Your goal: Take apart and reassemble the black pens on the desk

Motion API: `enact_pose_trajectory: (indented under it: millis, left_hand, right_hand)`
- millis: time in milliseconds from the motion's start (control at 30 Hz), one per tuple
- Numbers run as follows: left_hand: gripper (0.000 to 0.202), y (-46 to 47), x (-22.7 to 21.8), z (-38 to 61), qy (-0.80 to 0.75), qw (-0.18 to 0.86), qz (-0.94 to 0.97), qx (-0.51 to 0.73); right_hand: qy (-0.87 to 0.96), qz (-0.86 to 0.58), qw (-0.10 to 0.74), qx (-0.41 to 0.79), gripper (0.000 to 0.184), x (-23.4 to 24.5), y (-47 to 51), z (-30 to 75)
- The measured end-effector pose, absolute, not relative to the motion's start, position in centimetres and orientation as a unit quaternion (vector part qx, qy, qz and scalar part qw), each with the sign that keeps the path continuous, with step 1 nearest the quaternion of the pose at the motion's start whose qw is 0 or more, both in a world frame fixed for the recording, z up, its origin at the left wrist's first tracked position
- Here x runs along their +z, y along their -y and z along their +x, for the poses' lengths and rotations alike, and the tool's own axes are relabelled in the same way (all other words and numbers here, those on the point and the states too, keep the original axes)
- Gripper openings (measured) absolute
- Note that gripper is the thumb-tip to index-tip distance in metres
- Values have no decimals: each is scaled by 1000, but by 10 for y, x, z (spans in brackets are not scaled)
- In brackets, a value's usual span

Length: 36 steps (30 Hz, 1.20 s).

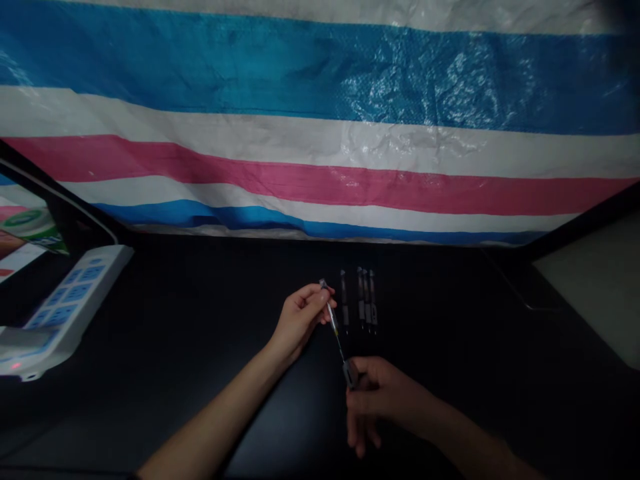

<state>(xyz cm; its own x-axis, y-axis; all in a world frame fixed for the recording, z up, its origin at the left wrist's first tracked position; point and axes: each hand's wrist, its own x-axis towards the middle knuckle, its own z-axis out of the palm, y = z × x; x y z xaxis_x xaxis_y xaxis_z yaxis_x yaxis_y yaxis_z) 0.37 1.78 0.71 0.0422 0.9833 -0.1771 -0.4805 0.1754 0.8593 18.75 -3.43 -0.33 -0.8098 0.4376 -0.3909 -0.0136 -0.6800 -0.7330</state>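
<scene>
My left hand (299,320) pinches the clear pen barrel (332,318) near its upper end, thumb on top. Between the fingers of my right hand (385,393) is a dark pen grip section (349,375), apart from the barrel. A thin refill (341,345) spans the gap between the two parts, running slantwise down to the right. Just beyond my hands, several dark pens lie side by side on the black table (440,320): one pen (345,300) is set slightly apart on the left, and the rest form a close group, including the rightmost pen (373,301).
At the left stands a white power strip (85,300) with blue sockets and a small red light. A striped plastic sheet (320,173) hangs along the table's back edge. Behind the strip, a reflective panel (30,227) shows something green and white.
</scene>
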Motion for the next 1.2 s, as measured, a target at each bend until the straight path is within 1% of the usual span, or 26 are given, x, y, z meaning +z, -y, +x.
enact_pose_trajectory:
  millis: [300, 667, 800, 933, 1200]
  left_hand:
    - [29, -27, 8, -6, -404, 641, 248, 604]
    - [30, -23, 8, -1, -405, 658, 236, 590]
    - [31, -16, 8, 6, -402, 674, 251, 566]
    - [32, -9, 9, 14, -401, 690, 275, 536]
    - [31, -6, 9, 16, -400, 680, 299, 537]
  right_hand:
    - [387, -285, 116, 869, 31, -2, 34, 188]
    - [385, -294, 119, 867, 35, -3, 34, 188]
    - [381, -300, 140, 863, 35, -5, 33, 187]
    - [376, -326, 163, 852, 39, -7, 32, 186]
    - [367, -354, 192, 838, 46, -10, 32, 184]
